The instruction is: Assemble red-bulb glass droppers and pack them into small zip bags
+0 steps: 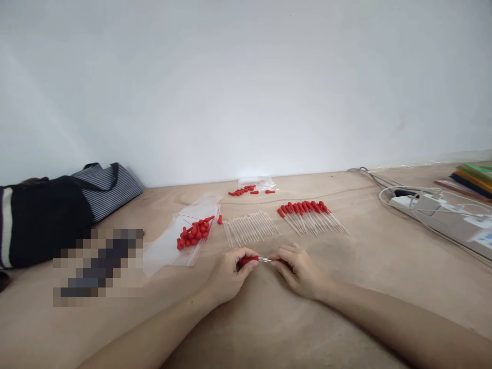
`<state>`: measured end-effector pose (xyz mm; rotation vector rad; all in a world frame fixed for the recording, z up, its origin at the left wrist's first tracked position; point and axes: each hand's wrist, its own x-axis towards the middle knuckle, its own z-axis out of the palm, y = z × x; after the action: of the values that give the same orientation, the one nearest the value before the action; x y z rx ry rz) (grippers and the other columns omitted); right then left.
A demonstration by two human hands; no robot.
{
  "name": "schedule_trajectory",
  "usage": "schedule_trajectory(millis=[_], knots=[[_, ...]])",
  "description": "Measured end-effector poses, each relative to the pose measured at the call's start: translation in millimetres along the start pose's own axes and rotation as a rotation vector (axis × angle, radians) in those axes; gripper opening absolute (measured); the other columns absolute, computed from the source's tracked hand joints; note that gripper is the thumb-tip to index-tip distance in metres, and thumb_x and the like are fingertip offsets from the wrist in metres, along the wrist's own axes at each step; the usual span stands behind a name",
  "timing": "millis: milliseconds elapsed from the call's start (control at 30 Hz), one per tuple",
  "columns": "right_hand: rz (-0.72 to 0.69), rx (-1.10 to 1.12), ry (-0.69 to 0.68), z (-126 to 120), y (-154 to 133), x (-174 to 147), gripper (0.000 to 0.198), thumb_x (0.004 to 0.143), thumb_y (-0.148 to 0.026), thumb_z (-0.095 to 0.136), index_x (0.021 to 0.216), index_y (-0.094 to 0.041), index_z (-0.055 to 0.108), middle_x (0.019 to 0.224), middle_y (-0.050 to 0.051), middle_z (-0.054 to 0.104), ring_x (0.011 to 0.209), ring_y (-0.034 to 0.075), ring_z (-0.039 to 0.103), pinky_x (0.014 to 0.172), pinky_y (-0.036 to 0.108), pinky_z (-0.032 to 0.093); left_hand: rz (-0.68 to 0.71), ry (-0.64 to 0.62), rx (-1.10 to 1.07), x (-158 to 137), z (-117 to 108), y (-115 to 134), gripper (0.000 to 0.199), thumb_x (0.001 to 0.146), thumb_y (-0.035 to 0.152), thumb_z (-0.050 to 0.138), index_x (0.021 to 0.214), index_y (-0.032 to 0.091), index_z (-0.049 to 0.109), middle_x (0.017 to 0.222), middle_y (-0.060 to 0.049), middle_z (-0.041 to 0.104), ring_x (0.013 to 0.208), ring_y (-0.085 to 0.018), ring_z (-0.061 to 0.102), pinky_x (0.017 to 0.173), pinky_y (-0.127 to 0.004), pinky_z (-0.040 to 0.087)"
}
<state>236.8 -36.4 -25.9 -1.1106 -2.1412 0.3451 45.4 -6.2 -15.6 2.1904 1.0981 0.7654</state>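
Red, rubbery-looking and mostly hidden by fingers, a bulb (248, 261) sat at the near middle of the surface (246, 323), in the narrow grip of the left hand (229, 271). A clear tube (264, 260) bridged the gap to the right hand (299, 271), whose thumb and fingers were pinched around its right end.

The step in hand looked to be fitting bulb and tube together; how deeply the tube was seated could not be told. The next move seemed to call for a steady hold on the bulb and a straight, gentle push, since a sideways load might snap the thin tube.

Farther off and to the right lay a row of bulb-topped tubes (309, 207), bulbs at the far end. Left of it lay a row of bare tubes (249, 228), and farther left a pile of loose bulbs (195, 233) rested on a plastic bag (163, 251).
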Motion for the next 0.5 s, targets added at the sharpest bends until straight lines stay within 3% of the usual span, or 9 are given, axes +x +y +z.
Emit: schedule_trajectory(millis=[233,500], knots=[[-0.160,-0.148,0.122,0.9,2.9,1.4,0.023,0.080,-0.011,0.040,0.086,-0.018,0.061,0.065,0.001,0.057,0.057,0.011,0.043,0.063,0.029,0.024,0.134,0.118,0.192,-3.8,3.8,2.5,0.010,0.077,0.024,0.052,0.077,0.019,0.060,0.070,0.001,0.064,0.067,-0.015,0.056,0.069,-0.031,0.039],[-0.146,-0.177,0.045,-0.8,1.7,1.2,0.022,0.077,-0.010,0.040,0.080,-0.017,0.060,0.065,0.001,0.059,0.056,0.011,0.043,0.064,0.030,0.021,0.319,0.153,0.288,-6.3,4.3,6.2,0.011,0.079,0.023,0.051,0.074,0.019,0.059,0.065,0.002,0.064,0.061,-0.013,0.057,0.075,-0.034,0.033]])
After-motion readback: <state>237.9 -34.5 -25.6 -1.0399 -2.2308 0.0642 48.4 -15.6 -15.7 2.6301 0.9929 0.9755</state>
